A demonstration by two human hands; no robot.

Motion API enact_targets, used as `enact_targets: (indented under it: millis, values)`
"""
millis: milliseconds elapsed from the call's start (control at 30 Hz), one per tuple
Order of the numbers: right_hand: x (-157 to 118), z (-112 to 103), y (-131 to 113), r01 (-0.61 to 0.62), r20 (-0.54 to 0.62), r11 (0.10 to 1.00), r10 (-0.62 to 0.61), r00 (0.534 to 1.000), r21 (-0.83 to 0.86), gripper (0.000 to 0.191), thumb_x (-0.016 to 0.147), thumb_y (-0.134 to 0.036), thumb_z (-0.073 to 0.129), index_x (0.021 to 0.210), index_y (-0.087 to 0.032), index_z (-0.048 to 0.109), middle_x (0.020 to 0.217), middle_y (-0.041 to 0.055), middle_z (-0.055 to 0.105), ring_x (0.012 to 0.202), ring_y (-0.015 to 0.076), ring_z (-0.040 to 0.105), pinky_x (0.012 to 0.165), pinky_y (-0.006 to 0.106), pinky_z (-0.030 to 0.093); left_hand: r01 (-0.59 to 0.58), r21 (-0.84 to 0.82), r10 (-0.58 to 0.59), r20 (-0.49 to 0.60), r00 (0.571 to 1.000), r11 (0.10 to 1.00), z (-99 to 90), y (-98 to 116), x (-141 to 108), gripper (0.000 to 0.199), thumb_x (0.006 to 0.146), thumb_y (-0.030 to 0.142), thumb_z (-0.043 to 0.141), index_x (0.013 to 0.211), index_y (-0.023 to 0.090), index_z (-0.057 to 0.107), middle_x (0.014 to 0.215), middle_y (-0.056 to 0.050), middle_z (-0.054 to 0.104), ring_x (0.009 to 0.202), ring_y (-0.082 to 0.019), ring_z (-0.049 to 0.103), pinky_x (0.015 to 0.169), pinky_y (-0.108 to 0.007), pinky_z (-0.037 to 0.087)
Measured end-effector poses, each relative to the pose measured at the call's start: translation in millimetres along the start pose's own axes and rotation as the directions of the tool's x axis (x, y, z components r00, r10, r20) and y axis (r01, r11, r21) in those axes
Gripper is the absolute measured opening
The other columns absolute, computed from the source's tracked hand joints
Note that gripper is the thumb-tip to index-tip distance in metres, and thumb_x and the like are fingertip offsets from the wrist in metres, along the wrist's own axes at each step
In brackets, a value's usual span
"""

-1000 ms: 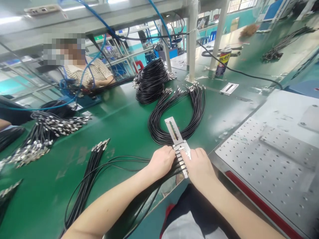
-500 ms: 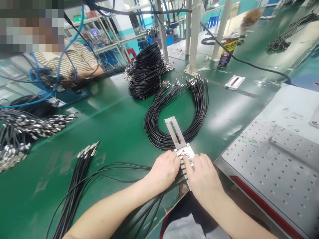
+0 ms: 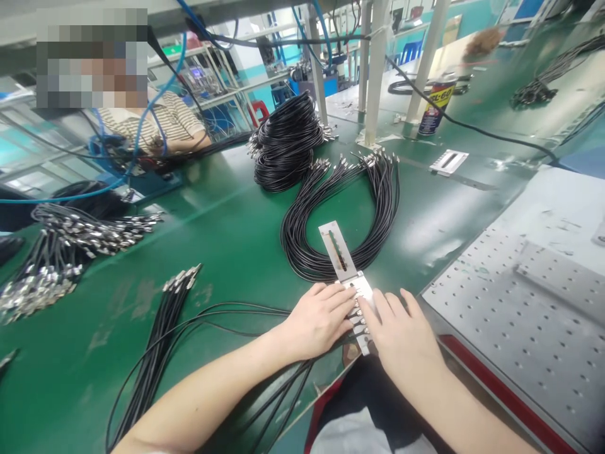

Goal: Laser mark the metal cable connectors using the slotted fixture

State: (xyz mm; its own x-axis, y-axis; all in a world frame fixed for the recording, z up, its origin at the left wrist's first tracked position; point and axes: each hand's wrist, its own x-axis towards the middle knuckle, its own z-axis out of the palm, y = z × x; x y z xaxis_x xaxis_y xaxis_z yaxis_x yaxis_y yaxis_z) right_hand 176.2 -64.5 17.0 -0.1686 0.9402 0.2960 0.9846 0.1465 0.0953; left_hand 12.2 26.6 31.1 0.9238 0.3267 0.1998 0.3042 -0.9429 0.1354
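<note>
A hinged metal fixture [image 3: 365, 287] lies near the table's front edge, its slotted lid [image 3: 337, 251] swung back. Black cables with metal end fittings [image 3: 362, 320] sit side by side across it. From the left, my left hand [image 3: 316, 320] rests over the fixture and the cables, fingers stretched out and fingertips on the fittings. My right hand [image 3: 401, 331] lies along the fixture's right side; its fingers are spread and the index fingertip touches near the fittings. Loose black cables [image 3: 246, 308] run leftward from under my left hand. What lies beneath my palms is hidden.
A cable bundle [image 3: 163, 334] lies at left, a looped bundle [image 3: 295, 243] behind the fixture, and coiled cables [image 3: 286, 145] beyond. A second slotted plate [image 3: 449, 162], a spray can [image 3: 435, 107] and a perforated metal plate [image 3: 515, 302] are to the right. A co-worker [image 3: 155, 123] sits across the table.
My left hand has gone from curled to stretched out over the fixture. My right fingers have spread further apart. The view has shifted slightly; the fixture's lid remains swung back.
</note>
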Motion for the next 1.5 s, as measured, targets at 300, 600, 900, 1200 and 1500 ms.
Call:
enact_targets:
  millis: [300, 600, 900, 1200, 1500]
  values:
    - [6, -2, 16, -0.033, 0.127, 0.979, 0.007, 0.992, 0.202, 0.037, 0.077, -0.012, 0.048, 0.11, -0.024, 0.059, 0.113, 0.0066, 0.057, 0.096, 0.0241, 0.049, 0.086, 0.043, 0.035, 0.089, -0.084, -0.088, 0.018, 0.996, 0.992, 5.1, 0, -5, 0.051, 0.088, 0.05, 0.039, 0.126, 0.017, 0.045, 0.128, -0.01, 0.052, 0.119, -0.022, 0.044, 0.102, -0.042, 0.026]
    - [-20, 15, 37, -0.036, -0.059, 0.874, 0.074, 0.995, 0.485, 0.052, 0.072, 0.004, 0.031, 0.112, -0.015, 0.058, 0.114, 0.0094, 0.056, 0.104, 0.0193, 0.048, 0.09, 0.037, 0.041, 0.203, -0.036, -0.204, -0.01, 0.979, 0.978, 3.3, 18, 5, 0.039, 0.087, 0.043, 0.046, 0.115, 0.017, 0.053, 0.121, -0.01, 0.057, 0.118, -0.022, 0.044, 0.101, -0.045, 0.026]
    - [-30, 6, 26, 0.012, -0.062, 0.954, 0.007, 0.998, 0.298, 0.055, 0.071, 0.005, 0.037, 0.119, -0.017, 0.054, 0.114, 0.0101, 0.054, 0.106, 0.0227, 0.044, 0.088, 0.037, 0.039, 0.16, 0.104, -0.153, -0.077, 0.985, 0.982, -3.2, 22, -9, 0.02, 0.088, 0.021, 0.043, 0.101, 0.015, 0.057, 0.104, -0.009, 0.059, 0.097, -0.02, 0.049, 0.078, -0.034, 0.04]
    - [-17, -14, -9, -0.031, -0.025, 1.0, 0.031, 0.999, 0.0, 0.034, 0.076, -0.008, 0.046, 0.107, -0.012, 0.061, 0.079, 0.0108, 0.057, 0.078, 0.0236, 0.048, 0.084, 0.046, 0.035, 0.186, 0.193, -0.184, -0.029, 0.983, 0.963, 3.6, 27, -16, 0.018, 0.088, 0.019, 0.043, 0.075, 0.016, 0.055, 0.064, -0.001, 0.051, 0.064, -0.015, 0.044, 0.057, -0.027, 0.038]
    - [-20, -3, -6, -0.017, -0.092, 0.998, 0.022, 0.996, 0.054, 0.037, 0.076, -0.007, 0.043, 0.108, -0.012, 0.061, 0.084, 0.0119, 0.06, 0.08, 0.0225, 0.049, 0.092, 0.051, 0.033, 0.184, 0.332, -0.208, 0.037, 0.977, 0.925, 4.9, 33, -8, 0.022, 0.083, 0.01, 0.046, 0.062, 0.016, 0.047, 0.059, -0.002, 0.049, 0.058, -0.016, 0.044, 0.049, -0.027, 0.031]
